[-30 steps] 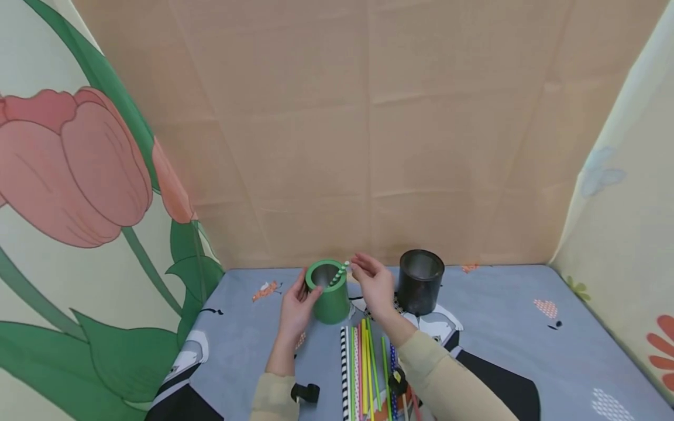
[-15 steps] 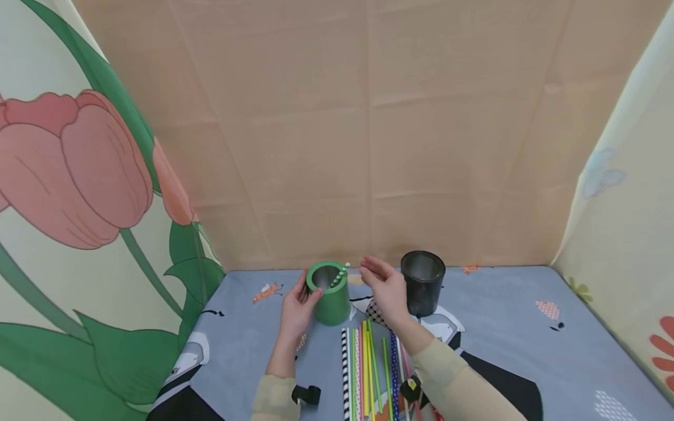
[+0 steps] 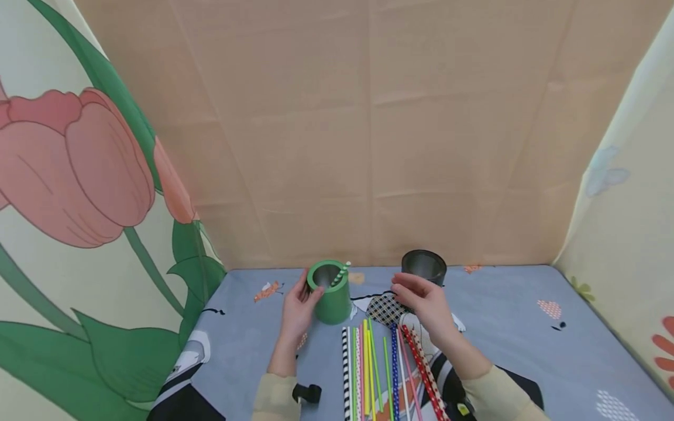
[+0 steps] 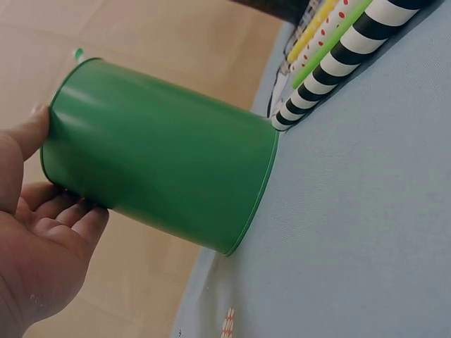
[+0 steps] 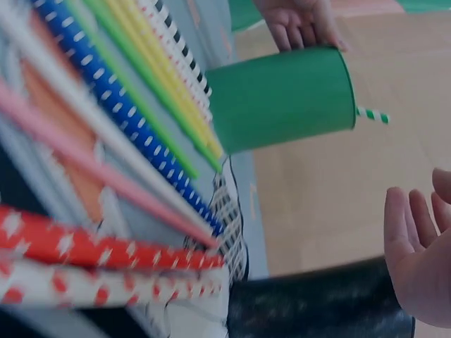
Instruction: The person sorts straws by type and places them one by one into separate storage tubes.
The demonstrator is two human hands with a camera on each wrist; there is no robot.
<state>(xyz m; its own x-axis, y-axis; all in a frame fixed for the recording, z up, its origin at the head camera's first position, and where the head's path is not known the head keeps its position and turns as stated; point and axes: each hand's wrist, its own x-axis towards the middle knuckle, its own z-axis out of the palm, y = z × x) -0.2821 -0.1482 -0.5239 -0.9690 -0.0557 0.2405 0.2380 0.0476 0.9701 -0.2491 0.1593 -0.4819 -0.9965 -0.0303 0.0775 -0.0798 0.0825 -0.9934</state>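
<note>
Rightward now, the empty right hand (image 3: 429,304) hovers over the blue cloth (image 3: 505,327) (left hand (image 3: 297,310) cupping the green cup (image 3: 330,292)).

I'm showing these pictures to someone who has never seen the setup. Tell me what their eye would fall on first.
First, the green cup at the middle of the table, a green-and-white striped straw poking from it, with the left hand wrapped around its side. Next, the row of bright straws lying on the grey-blue cloth nearer the person. The right hand hovers empty before the black cup.
</note>
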